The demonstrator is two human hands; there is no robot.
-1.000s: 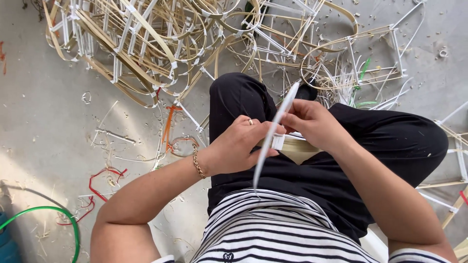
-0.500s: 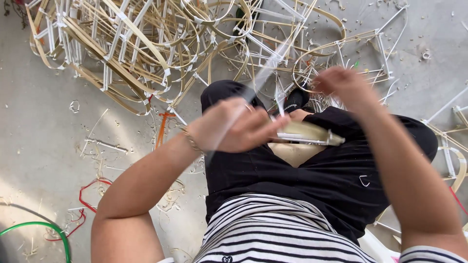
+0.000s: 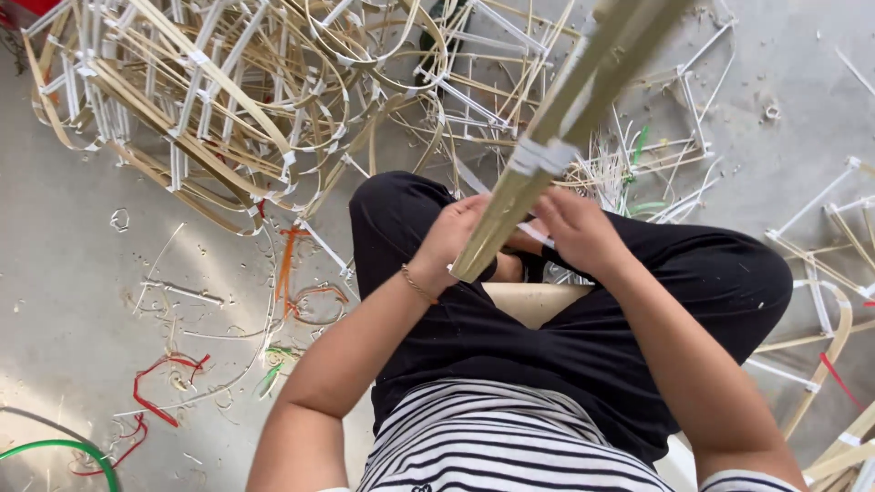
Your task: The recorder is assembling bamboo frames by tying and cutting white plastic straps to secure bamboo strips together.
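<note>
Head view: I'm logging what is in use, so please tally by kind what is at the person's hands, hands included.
Hands: 2 (left hand, right hand)
Bamboo strip bundle: 1
White tape band round the bundle: 1
Bracelet on the left wrist: 1
Total: 5

Our right hand (image 3: 583, 232) has come down from above to meet the left hand (image 3: 456, 241). We now hold a taped bamboo bundle (image 3: 547, 150) upright, where before there was a white strip.

Bamboo frames (image 3: 228, 100) heaped beside red scraps (image 3: 155, 396).
</note>
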